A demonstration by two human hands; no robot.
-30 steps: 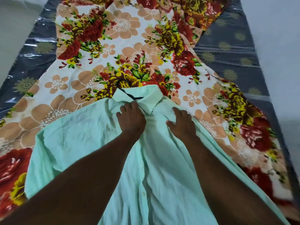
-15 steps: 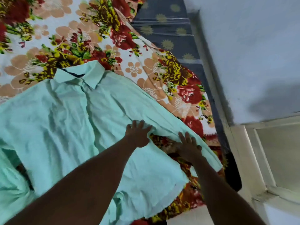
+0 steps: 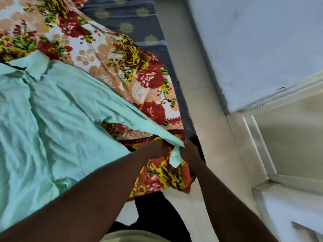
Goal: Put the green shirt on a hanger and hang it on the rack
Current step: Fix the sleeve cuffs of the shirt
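Note:
The light green shirt (image 3: 57,119) lies spread flat on the flowered bedsheet (image 3: 111,55), collar at the upper left with a dark hanger piece showing at the neck. Its right sleeve stretches down to the bed's right corner. My left hand (image 3: 155,148) and my right hand (image 3: 189,151) meet at the sleeve's cuff end, with a folded strip of green cuff between them. Both seem to pinch the cuff, though the picture is blurred there. No rack is in view.
The bed's dark blue patterned mattress (image 3: 132,20) ends at the right, with pale floor (image 3: 201,95) beside it. A light wall (image 3: 258,41) and a pale door frame (image 3: 258,149) stand to the right. My dark trousers show at the bottom.
My view has swung right. Both hands have slid from the collar down along the right sleeve to its cuff at the bed's corner.

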